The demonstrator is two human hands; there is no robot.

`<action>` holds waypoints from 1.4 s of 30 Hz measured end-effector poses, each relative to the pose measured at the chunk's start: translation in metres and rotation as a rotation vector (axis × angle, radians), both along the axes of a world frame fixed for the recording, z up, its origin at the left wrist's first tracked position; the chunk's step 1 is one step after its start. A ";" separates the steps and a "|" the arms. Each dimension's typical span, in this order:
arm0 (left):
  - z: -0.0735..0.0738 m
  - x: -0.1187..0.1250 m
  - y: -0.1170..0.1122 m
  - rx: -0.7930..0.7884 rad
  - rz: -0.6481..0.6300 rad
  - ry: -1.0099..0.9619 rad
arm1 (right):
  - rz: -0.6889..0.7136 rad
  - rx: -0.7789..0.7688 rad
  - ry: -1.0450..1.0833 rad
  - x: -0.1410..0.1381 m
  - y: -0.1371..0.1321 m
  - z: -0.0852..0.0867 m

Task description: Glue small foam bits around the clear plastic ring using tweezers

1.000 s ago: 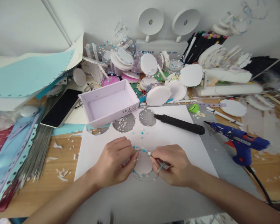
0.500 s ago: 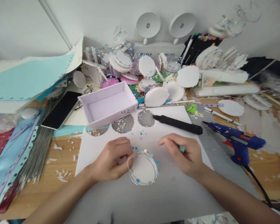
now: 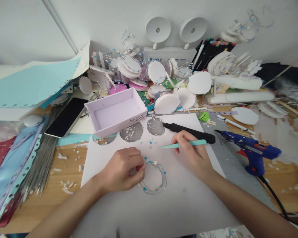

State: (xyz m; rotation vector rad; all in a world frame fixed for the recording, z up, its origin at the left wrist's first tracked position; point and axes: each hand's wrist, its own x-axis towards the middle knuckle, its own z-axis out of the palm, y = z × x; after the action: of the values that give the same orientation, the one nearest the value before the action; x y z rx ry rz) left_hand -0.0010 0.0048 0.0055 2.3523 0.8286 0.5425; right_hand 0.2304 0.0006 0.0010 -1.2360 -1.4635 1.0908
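My left hand (image 3: 125, 169) pinches the left side of a thin wire ring (image 3: 164, 180) between thumb and fingers. Small blue and white stars dot the loops of this ring, held over a white paper sheet (image 3: 101, 201). In my right hand (image 3: 192, 153) are mint-green tweezers (image 3: 200, 142), lying nearly level with their pointed tip to the left. That tip is beside a few loose blue stars (image 3: 150, 142) on the sheet. Just beyond the right hand lies a black pen-like tool (image 3: 203, 135), partly covered by the fingers.
A pale lilac open box (image 3: 116, 124) stands behind the sheet's cut-out circles. At right rests a blue glue gun (image 3: 253, 145) with its cord. A phone (image 3: 66, 117) and a bundle of wires (image 3: 41, 165) lie left. White discs (image 3: 167, 103) crowd the back.
The tweezers have swung out of the right hand's grip to point left, and that hand has shifted slightly left. The ring has turned and tilted a little in my left hand.
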 end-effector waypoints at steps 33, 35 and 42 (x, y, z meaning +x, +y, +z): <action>0.008 0.003 -0.003 -0.301 0.279 -0.337 | 0.146 0.424 0.081 -0.008 -0.018 -0.004; 0.007 0.004 -0.004 -0.307 0.244 -0.361 | 0.166 0.436 0.086 -0.009 -0.019 -0.004; 0.008 0.002 -0.004 -0.294 0.379 -0.379 | -0.015 0.357 -0.106 -0.009 -0.013 -0.014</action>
State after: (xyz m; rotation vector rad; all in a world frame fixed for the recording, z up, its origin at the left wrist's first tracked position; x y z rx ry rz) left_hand 0.0006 0.0005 0.0137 1.7586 1.0911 0.9195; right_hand 0.2217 -0.0119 -0.0126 -1.0594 -1.6427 0.7215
